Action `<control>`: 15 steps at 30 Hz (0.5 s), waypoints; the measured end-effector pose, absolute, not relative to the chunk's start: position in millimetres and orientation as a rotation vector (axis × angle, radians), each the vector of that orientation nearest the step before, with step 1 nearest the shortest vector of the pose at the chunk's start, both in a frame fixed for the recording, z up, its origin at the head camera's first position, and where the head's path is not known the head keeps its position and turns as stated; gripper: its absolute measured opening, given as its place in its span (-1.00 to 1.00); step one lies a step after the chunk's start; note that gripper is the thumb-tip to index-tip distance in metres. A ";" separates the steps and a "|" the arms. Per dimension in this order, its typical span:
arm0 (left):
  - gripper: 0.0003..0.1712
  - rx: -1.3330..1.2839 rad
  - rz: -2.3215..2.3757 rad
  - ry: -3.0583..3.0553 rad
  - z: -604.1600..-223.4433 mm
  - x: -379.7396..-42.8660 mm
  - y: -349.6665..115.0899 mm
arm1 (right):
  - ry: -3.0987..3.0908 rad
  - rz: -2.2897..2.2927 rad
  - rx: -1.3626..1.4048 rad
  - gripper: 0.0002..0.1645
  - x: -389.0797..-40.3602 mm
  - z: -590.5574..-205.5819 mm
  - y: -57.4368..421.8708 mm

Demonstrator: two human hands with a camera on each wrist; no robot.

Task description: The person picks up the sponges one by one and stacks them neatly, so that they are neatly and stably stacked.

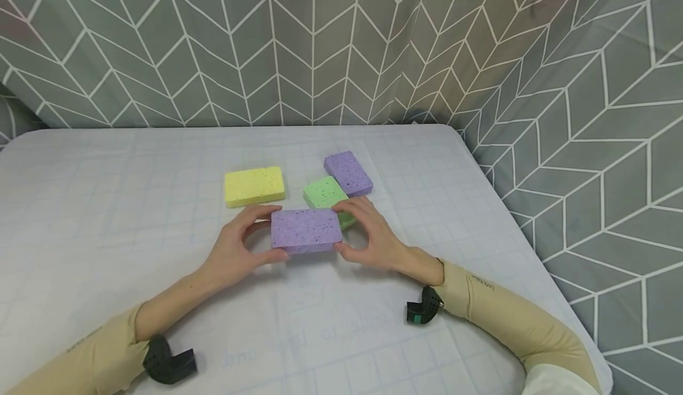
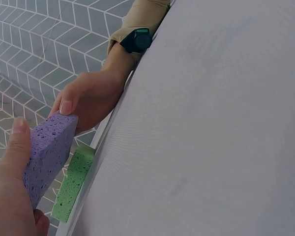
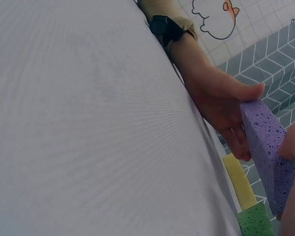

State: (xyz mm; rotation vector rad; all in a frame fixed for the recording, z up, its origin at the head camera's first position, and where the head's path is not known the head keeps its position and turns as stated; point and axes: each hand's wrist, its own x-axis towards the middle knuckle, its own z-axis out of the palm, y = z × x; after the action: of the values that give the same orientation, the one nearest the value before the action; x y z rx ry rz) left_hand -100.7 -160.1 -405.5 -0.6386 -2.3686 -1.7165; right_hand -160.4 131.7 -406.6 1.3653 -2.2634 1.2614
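Observation:
A light purple sponge (image 1: 306, 230) is held between my two hands, raised above the table in the head view. My left hand (image 1: 235, 249) pinches its left end, thumb at the near edge and fingers at the far edge. My right hand (image 1: 376, 235) grips the right end the same way. Both wrist views show this purple sponge (image 2: 50, 147) spanning the hands. Behind it a green sponge (image 1: 324, 192) lies partly hidden by the held one and my right fingers. A second, darker purple sponge (image 1: 348, 173) lies against or very near the green one.
A yellow sponge (image 1: 254, 186) lies flat to the left of the green one. All rest on a white-covered table (image 1: 133, 205) with faint grid lines. Grey patterned curtains (image 1: 293, 45) stand along its back and right edges. Dark wrist cameras (image 1: 169, 359) jut from both sleeves.

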 end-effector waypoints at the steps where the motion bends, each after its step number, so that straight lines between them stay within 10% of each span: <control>1: -0.07 -0.645 -1.721 -2.368 -405.5 -101.0 -160.5 | -2.259 1.264 1.364 -0.28 -160.7 -406.3 132.1; 15: -0.13 -0.677 -1.685 -2.452 -407.1 -98.5 -162.4 | -2.183 1.314 1.420 -0.30 -162.1 -407.6 135.4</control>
State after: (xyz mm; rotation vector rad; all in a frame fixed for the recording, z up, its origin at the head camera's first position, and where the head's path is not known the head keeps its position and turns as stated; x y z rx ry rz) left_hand -98.5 -162.4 -407.1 -0.6769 -2.4522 -1.6851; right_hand -162.1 135.4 -407.6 1.4198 -2.1827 1.3138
